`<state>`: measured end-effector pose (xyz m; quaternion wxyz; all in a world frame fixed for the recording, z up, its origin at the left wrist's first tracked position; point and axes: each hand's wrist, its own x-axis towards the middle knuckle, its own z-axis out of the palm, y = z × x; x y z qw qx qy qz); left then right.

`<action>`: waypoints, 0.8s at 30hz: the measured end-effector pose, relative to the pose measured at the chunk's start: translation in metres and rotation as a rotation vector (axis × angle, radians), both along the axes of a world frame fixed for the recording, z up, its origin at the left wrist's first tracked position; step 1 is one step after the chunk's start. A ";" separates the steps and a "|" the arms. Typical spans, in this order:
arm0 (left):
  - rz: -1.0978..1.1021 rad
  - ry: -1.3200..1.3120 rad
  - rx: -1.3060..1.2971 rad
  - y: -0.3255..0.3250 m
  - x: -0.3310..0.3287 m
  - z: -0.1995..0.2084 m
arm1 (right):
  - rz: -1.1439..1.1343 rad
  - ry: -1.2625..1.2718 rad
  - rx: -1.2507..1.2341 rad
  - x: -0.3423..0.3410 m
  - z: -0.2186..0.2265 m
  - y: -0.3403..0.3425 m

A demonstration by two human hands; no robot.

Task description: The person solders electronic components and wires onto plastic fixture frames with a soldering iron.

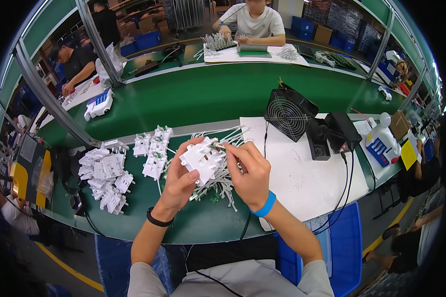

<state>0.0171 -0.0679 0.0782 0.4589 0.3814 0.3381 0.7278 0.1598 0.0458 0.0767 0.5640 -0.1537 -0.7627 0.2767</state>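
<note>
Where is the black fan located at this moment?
In the head view, the black fan is right of centre, beyond the right hand, at the far edge of the white sheet, just left of the black boxes.

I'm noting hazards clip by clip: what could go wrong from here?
The white housing in the left hand is held over a loose tangle of white wires, so it might snag on one. The right hand pinches close by its edge and could slip. The heaped white housings on the left might slide if bumped.
</note>
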 end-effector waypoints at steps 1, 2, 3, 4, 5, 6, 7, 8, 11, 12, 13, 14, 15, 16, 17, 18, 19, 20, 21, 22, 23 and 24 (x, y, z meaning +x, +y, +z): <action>0.001 -0.007 0.007 0.000 0.000 -0.001 | -0.011 0.003 0.015 0.000 0.000 0.000; 0.001 -0.008 0.006 0.000 0.000 -0.001 | -0.012 0.002 0.014 0.000 0.000 0.000; 0.000 -0.012 0.009 0.000 0.001 0.000 | -0.017 0.005 0.019 0.000 -0.001 0.000; -0.001 -0.015 0.013 0.000 0.002 0.000 | -0.022 0.008 0.025 0.000 -0.001 0.000; -0.002 -0.015 0.013 0.000 0.003 -0.001 | -0.023 0.008 0.025 0.000 -0.001 0.000; 0.005 -0.008 0.024 0.001 0.004 -0.002 | -0.008 -0.015 0.006 0.001 -0.001 -0.001; 0.011 -0.002 0.036 0.001 0.005 -0.004 | 0.006 -0.037 -0.013 0.002 0.000 0.000; 0.010 -0.001 0.037 0.001 0.003 -0.005 | 0.005 -0.036 -0.012 0.003 0.000 0.000; 0.053 0.120 -0.040 0.001 -0.008 -0.014 | 0.124 -0.238 -0.004 0.008 0.000 0.002; 0.051 0.118 -0.042 0.002 -0.007 -0.015 | 0.123 -0.240 -0.006 0.010 0.001 0.004; 0.066 0.103 -0.070 0.003 -0.005 -0.015 | 0.127 -0.272 0.020 0.010 0.001 0.004; 0.080 0.088 -0.100 0.004 -0.004 -0.016 | 0.131 -0.303 0.046 0.011 0.002 0.004; 0.080 0.086 -0.104 0.004 -0.005 -0.018 | 0.131 -0.305 0.042 0.011 0.004 0.003; 0.104 0.124 -0.125 0.004 -0.005 -0.021 | 0.117 -0.363 0.057 0.012 0.007 0.001; 0.128 0.163 -0.147 0.005 -0.006 -0.025 | 0.103 -0.421 0.072 0.013 0.008 0.001; 0.129 0.162 -0.151 0.005 -0.007 -0.027 | 0.105 -0.422 0.068 0.012 0.008 0.000; 0.127 0.218 -0.162 0.005 -0.008 -0.030 | 0.094 -0.444 0.068 0.012 0.007 -0.001; 0.125 0.275 -0.172 0.006 -0.008 -0.031 | 0.084 -0.465 0.068 0.012 0.005 -0.001; 0.123 0.274 -0.176 0.006 -0.005 -0.029 | 0.083 -0.466 0.064 0.011 -0.001 0.002; 0.121 0.233 -0.139 0.007 0.003 -0.022 | 0.147 -0.385 -0.068 0.009 -0.008 0.009; 0.120 0.192 -0.102 0.008 0.007 -0.019 | 0.210 -0.302 -0.199 0.009 -0.012 0.015; 0.114 0.192 -0.104 0.009 0.007 -0.020 | 0.266 -0.354 -0.327 0.012 -0.012 0.024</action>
